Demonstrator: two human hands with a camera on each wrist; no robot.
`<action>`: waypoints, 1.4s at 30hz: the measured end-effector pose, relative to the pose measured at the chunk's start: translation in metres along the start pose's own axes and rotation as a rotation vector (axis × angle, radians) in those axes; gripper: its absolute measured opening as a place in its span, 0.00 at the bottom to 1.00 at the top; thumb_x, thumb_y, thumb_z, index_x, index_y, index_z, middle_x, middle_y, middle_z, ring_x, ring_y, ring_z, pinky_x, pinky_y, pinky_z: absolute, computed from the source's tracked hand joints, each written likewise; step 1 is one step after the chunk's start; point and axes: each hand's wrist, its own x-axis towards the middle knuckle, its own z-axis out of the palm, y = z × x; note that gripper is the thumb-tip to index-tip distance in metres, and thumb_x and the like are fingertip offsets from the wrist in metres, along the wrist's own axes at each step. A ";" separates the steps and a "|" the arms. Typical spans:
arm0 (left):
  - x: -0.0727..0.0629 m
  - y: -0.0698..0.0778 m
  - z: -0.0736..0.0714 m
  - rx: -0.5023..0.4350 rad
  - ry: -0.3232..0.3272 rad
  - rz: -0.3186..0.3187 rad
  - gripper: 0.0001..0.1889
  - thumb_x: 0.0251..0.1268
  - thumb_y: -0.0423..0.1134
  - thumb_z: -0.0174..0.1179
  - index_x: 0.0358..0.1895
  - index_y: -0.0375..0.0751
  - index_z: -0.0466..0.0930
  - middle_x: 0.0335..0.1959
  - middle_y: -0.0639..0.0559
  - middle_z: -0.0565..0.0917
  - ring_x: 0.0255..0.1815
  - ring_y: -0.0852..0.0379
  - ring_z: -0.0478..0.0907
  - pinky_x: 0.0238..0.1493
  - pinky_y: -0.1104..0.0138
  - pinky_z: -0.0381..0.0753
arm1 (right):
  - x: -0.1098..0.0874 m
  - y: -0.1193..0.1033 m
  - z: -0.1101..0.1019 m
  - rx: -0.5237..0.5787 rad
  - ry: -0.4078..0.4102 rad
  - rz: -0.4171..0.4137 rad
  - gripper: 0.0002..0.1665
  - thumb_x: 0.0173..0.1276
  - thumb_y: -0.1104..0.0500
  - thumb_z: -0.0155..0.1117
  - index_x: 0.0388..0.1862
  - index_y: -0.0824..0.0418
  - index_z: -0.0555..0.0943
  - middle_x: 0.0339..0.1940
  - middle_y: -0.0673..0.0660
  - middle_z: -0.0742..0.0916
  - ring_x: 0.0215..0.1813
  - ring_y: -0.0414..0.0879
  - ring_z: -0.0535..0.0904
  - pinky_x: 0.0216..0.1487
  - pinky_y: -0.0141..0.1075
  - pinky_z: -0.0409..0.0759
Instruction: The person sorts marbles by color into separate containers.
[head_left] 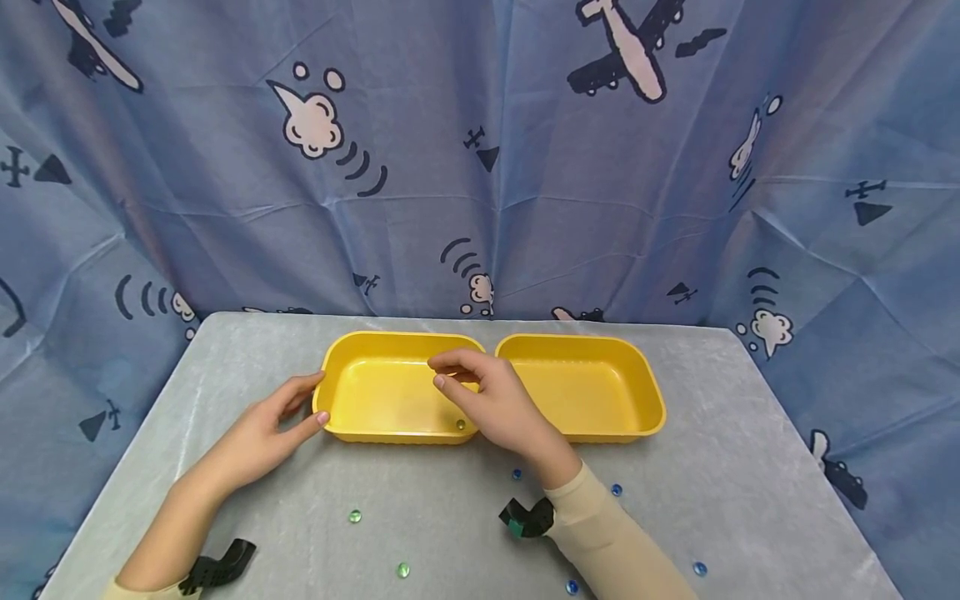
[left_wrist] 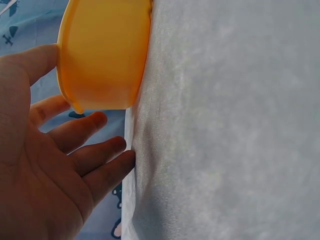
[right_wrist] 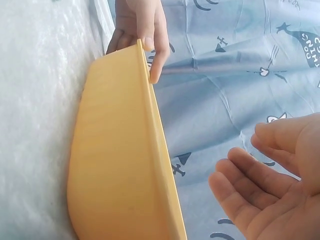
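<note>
And there's the left yellow tray in front of you, toward the back of the bench, open side up, long axis running left to right, its short ends facing left and right. The right yellow tray lines up end to end with it, just beside.

Your left hand is at the outer short end, fingers spread and fairly straight, thumb and fingertip touching the rim. Your right hand hangs over the inner end, fingers loosely bent, thumb apart, nothing visible between them.

Only your head view gives the glass beads: one greenish bead near the left tray's front right corner, green beads and blue beads on the bench. Your left wrist view shows the remaining fingers fanned below the tray's end; your right wrist view picks up the outside of the long wall and your half-curled right fingertips, clear of the rim.
</note>
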 end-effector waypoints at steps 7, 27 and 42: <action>0.001 -0.001 0.001 0.004 0.001 0.001 0.34 0.83 0.56 0.63 0.83 0.45 0.68 0.76 0.37 0.78 0.74 0.34 0.78 0.72 0.41 0.75 | -0.002 -0.004 0.006 -0.007 -0.017 -0.028 0.16 0.81 0.61 0.69 0.62 0.67 0.87 0.56 0.61 0.91 0.56 0.48 0.88 0.65 0.50 0.85; -0.001 -0.001 0.001 -0.006 0.020 0.021 0.34 0.83 0.55 0.64 0.82 0.46 0.70 0.75 0.37 0.80 0.73 0.34 0.79 0.71 0.39 0.76 | -0.010 -0.022 0.026 0.016 -0.108 -0.066 0.14 0.80 0.63 0.70 0.61 0.64 0.88 0.59 0.58 0.91 0.57 0.43 0.88 0.62 0.47 0.87; -0.001 0.001 -0.001 0.008 0.009 0.003 0.34 0.83 0.53 0.64 0.83 0.46 0.68 0.75 0.37 0.79 0.73 0.34 0.79 0.71 0.40 0.76 | -0.015 -0.030 0.040 0.049 -0.195 -0.121 0.12 0.82 0.61 0.69 0.60 0.61 0.89 0.56 0.56 0.91 0.57 0.38 0.85 0.61 0.35 0.85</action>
